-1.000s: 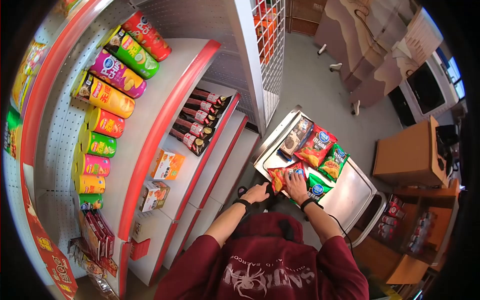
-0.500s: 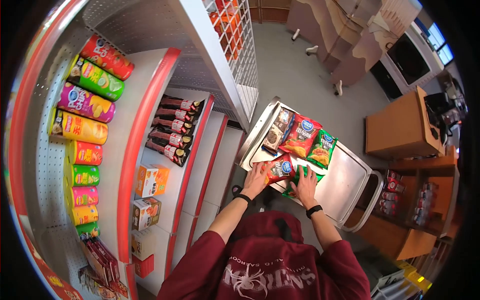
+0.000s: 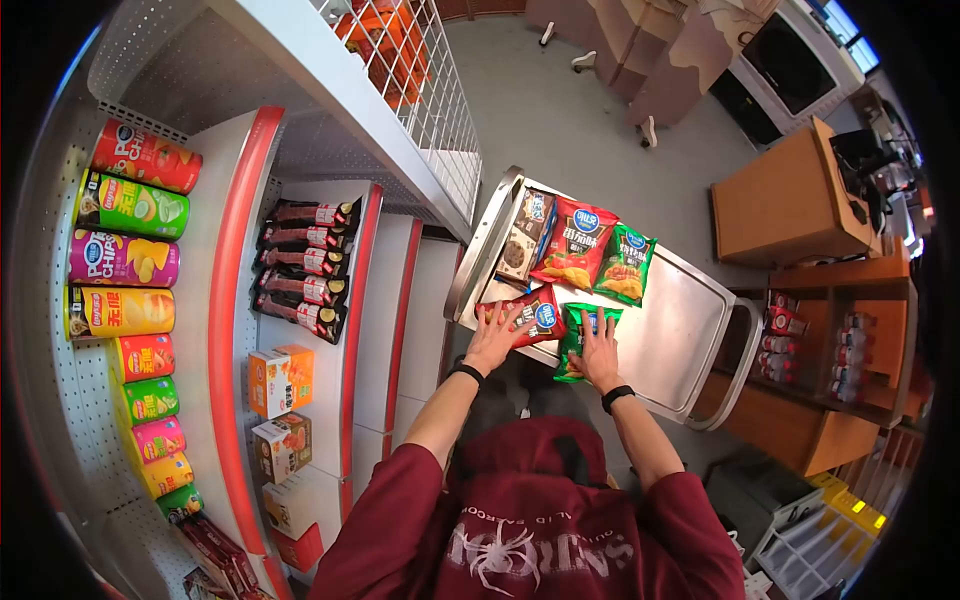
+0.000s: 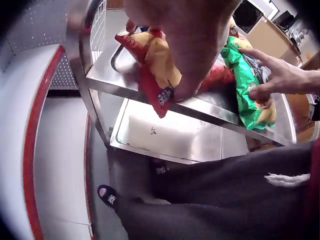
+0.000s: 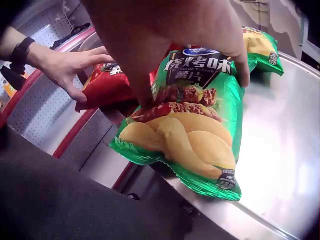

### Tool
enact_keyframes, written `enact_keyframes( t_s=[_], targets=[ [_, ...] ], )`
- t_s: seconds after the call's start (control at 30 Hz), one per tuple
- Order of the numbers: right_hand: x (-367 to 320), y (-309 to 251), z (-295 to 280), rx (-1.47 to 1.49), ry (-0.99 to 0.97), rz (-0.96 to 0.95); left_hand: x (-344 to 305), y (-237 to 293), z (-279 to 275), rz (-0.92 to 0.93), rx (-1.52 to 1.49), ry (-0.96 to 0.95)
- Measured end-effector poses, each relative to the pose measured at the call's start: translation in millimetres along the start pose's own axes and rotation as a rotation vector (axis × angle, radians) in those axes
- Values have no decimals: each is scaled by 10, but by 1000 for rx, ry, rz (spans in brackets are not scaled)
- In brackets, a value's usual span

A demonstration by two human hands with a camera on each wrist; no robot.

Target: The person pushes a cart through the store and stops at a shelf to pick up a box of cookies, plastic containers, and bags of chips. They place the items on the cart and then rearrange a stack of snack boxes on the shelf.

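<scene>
On a metal cart [image 3: 680, 350], my left hand [image 3: 492, 338] rests with spread fingers on a red bag of chips [image 3: 541, 315] near the front edge. Beside it, my right hand [image 3: 600, 358] holds a green barbecue-flavor bag of chips [image 5: 200, 132], thumb at one side and fingers at the other. The green bag's lower end juts over the cart edge. Behind them lie another red chip bag [image 3: 580, 243], a second green chip bag [image 3: 626, 265] and a cookie pack [image 3: 524, 238]. In the left wrist view, my left hand [image 4: 192, 45] hides part of the front red bag.
Shelves at left hold chip canisters [image 3: 120, 310], dark snack packs [image 3: 305, 265] and small boxes [image 3: 281, 380]. A white wire grid [image 3: 440, 120] rises beyond the cart's far left corner. To the right stand a cardboard box [image 3: 775, 200] and a wooden shelf unit [image 3: 830, 340].
My left hand has come onto the front red bag, while my right hand has shifted from it to the green one. The front bags now lie apart. The head view has turned.
</scene>
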State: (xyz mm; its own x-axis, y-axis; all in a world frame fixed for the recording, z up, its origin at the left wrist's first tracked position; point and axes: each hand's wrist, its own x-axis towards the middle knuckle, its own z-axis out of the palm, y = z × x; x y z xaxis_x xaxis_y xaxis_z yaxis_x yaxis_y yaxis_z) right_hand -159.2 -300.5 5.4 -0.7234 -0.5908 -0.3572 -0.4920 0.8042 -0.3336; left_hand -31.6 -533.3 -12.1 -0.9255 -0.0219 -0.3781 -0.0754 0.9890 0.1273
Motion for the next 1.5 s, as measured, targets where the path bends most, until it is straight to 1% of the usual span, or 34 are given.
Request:
enact_keyframes(
  t_s=[0.03, 0.07, 0.1, 0.17, 0.2, 0.27, 0.3, 0.37, 0.4, 0.57, 0.63, 0.67, 0.77, 0.8, 0.9, 0.93, 0.97, 1.03, 1.07, 1.1, 1.2, 1.23, 1.27, 1.3, 1.37, 1.4, 1.43, 1.5],
  targets=[
    [24, 9, 17, -7, 4, -38, 23, -65, 104, 58, 123, 139],
    [36, 33, 36, -10, 5, -44, 31, -101, -11, 68, 132, 72],
    [48, 67, 71, -9, 5, -42, 57, -145, -25, 71, 133, 70],
    [68, 88, 63, 81, 150, -100, 80, -192, -139, 97, 229, 63],
    [42, 77, 33, 82, 150, -98, 70, -198, -186, 102, 266, 13],
    [-30, 69, -21, -4, 161, 21, 52, -211, -235, 106, 243, 22],
    [-48, 77, -5, -4, 164, 24, 58, -220, -240, 107, 219, 32],
    [-111, 90, 22, 224, 106, 226, 55, -213, -216, 104, 218, 36],
    [-112, 109, 43, 300, 70, 261, 58, -207, -188, 97, 215, 38],
    [-12, -25, 83, 279, 125, 297, 94, -215, -92, 81, 133, 27],
    [52, -72, 119, 338, 139, 315, 101, -224, -108, 81, 113, 21],
    [88, -65, 156, 360, 144, 271, 87, -225, -119, 71, 90, 22],
    [94, -57, 215, 401, 164, 241, 58, -254, -163, 58, 70, 28],
    [81, -56, 199, 415, 146, 260, 41, -270, -175, 53, 67, 18],
    [0, -6, 133, 426, 182, 247, 11, -301, -190, 49, 90, 14],
    [-31, 17, 108, 403, 263, 211, -5, -313, -191, 48, 61, 58],
    [-12, 86, 68, 402, 269, 211, -22, -316, -203, 46, 32, 102],
    [68, 248, -40, 510, 349, 322, -65, -302, -223, 41, 22, 99],
    [153, 319, -95, 514, 444, 369, -96, -287, -220, 43, 0, 140],
    [294, 444, -101, 452, 557, 381, -119, -267, -226, 46, -19, 181],
    [701, 754, -222, 393, 565, 399, -171, -123, -313, 50, -36, 162],
    [824, 802, -255, 324, 503, 452, -186, -56, -361, 54, -39, 141],
    [935, 846, -288, 255, 441, 503, -191, 21, -442, 75, 11, 67],
    [1030, 882, -326, 262, 441, 502, -173, 100, -451, 73, 18, 66],
    [1155, 914, -354, 474, 163, 528, -136, 268, -458, 161, -11, 81],
    [1188, 880, -349, 403, 168, 542, -102, 352, -461, 184, -57, 65],
    [1205, 860, -352, 408, 169, 540, -68, 431, -463, 182, -52, 64],
    [1185, 830, -389, 400, 165, 533, -6, 587, -478, 262, -52, 35]
  ],
)
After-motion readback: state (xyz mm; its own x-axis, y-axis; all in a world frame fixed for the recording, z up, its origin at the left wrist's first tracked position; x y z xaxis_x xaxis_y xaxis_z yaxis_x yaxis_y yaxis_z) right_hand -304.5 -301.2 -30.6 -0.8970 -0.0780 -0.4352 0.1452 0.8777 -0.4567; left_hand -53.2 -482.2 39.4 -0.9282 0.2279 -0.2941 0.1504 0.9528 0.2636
